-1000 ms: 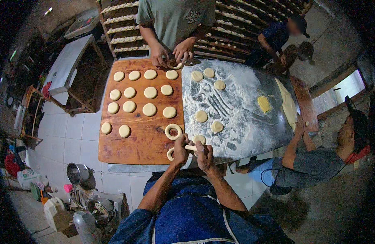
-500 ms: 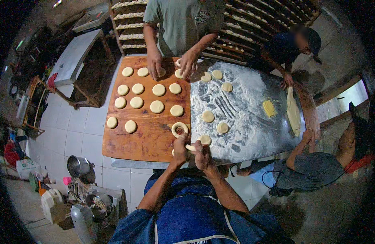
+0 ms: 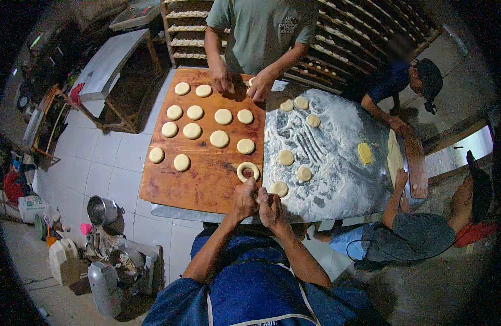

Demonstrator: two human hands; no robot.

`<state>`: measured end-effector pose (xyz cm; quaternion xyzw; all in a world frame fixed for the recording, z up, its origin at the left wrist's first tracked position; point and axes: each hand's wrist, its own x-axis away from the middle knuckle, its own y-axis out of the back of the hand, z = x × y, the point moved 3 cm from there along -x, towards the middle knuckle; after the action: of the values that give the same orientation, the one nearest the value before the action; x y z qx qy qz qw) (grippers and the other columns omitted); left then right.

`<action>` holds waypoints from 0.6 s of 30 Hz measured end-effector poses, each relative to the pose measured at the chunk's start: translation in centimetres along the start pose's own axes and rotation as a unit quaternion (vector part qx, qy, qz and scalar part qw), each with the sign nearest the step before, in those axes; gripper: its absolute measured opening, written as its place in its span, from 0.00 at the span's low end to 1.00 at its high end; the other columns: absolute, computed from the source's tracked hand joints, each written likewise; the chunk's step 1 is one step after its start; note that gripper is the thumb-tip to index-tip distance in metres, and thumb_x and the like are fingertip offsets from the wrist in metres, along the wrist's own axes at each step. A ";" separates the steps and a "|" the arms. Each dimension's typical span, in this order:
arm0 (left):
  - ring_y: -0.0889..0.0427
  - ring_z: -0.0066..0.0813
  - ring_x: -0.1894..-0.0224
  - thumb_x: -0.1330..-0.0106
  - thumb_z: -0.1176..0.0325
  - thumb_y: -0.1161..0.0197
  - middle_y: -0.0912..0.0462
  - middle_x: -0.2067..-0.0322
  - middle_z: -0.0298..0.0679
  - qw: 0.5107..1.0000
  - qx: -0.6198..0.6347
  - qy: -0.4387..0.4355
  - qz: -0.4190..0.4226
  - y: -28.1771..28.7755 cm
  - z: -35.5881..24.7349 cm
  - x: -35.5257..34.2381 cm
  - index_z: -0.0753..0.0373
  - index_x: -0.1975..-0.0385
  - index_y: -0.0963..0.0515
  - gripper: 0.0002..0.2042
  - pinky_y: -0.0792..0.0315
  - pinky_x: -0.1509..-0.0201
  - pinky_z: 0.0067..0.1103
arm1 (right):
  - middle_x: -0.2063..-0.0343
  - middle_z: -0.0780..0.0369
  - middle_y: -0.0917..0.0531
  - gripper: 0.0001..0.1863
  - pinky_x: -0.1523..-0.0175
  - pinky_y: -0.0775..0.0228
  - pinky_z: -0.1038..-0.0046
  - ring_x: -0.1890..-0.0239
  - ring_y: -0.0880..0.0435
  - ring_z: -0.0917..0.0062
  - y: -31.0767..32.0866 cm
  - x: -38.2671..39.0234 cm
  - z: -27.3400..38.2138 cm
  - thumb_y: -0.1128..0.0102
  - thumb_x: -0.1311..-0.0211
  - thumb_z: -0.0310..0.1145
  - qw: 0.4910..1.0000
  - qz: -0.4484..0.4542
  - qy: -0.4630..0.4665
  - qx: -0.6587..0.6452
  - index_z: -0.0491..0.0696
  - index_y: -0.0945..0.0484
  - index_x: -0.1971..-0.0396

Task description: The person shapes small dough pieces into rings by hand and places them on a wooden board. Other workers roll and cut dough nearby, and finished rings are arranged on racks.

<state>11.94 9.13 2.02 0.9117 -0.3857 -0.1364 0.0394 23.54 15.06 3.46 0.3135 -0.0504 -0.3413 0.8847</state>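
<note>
Left hand: The wearer's bare left hand (image 3: pixel 244 201) is at the board's near right corner, fingers curled, fingertips at the near edge of the dough ring. The grip looks narrow; I cannot tell whether anything is inside it.
Right hand: The bare right hand (image 3: pixel 271 209) is close at the left hand's 3 o'clock, fingers bent in and thumb raised. What it may hold is hidden.
Dough ring: A pale, round dough ring (image 3: pixel 239 172) with an open centre lies on the board, just before 12 o'clock from the hands.
Board: A reddish-brown wooden board (image 3: pixel 207 187) spreads toward 11 o'clock, bearing loose rows of pale, flat, round dough discs (image 3: pixel 219 139).
Floured table: At 2 o'clock, a grey table top dusted with white flour (image 3: pixel 337 179) carries six more discs, one just beyond the right hand. Farther out at 2 o'clock are a yellow, soft-looking block (image 3: pixel 365 154) and a long, pale dough sheet (image 3: pixel 394 155).
Co-workers: At 12 o'clock, a person in a grey-green T-shirt (image 3: pixel 256 38) has both hands low over the board's far edge. Two others are at 2 and 3 o'clock, hands near the dough sheet.
Surroundings: Wooden racks (image 3: pixel 359 38) of pale pieces rise at 1 o'clock; a round metal pot (image 3: pixel 102 211) stands on white floor tiles at 9.
</note>
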 end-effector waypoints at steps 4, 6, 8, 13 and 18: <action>0.31 0.24 0.82 0.31 0.60 0.60 0.30 0.82 0.33 0.875 0.436 0.207 -0.031 0.1 2.2 0.4 0.63 0.76 0.33 0.16 0.36 0.78 0.22 | 0.73 0.53 0.21 0.12 0.70 0.30 0.64 0.73 0.22 0.57 0.0 -0.6 1.3 0.47 0.39 0.38 0.982 0.084 -0.072 -0.153 0.45 0.23 0.66; 0.32 0.24 0.81 0.31 0.61 0.61 0.30 0.81 0.33 0.877 0.407 0.255 -0.029 0.4 0.4 1.0 0.62 0.77 0.32 0.15 0.36 0.77 0.23 | 0.69 0.54 0.20 0.12 0.69 0.29 0.65 0.71 0.22 0.57 -1.8 0.1 -0.9 0.48 0.39 0.37 0.962 0.067 -0.056 -0.260 0.45 0.23 0.65; 0.30 0.23 0.78 0.32 0.61 0.60 0.29 0.79 0.34 0.944 0.266 0.195 -0.022 1.6 2.1 2.3 0.60 0.77 0.31 0.15 0.34 0.74 0.24 | 0.71 0.53 0.21 0.12 0.69 0.30 0.64 0.71 0.22 0.59 -1.8 -0.3 1.6 0.50 0.39 0.37 0.993 0.107 0.016 -0.047 0.45 0.24 0.65; 0.31 0.22 0.78 0.33 0.58 0.57 0.28 0.79 0.34 0.857 0.380 0.312 -0.153 5.2 2.3 5.6 0.62 0.75 0.28 0.16 0.35 0.74 0.22 | 0.85 0.55 0.28 0.28 0.73 0.40 0.67 0.80 0.28 0.65 -5.8 0.2 3.3 0.67 0.33 0.51 0.990 0.018 0.139 -0.019 0.43 0.31 0.81; 0.35 0.22 0.82 0.31 0.54 0.58 0.32 0.82 0.31 0.935 0.229 0.236 -0.131 7.7 7.3 9.0 0.58 0.80 0.33 0.18 0.39 0.79 0.22 | 0.84 0.63 0.31 0.26 0.71 0.39 0.73 0.78 0.29 0.76 -7.7 1.0 4.3 0.66 0.33 0.51 0.897 0.239 -0.145 -0.341 0.46 0.29 0.79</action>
<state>10.54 -2.41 -5.63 0.9443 -0.2633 0.1708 -0.0986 18.59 7.81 2.26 -0.0821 -0.1321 -0.1577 0.9752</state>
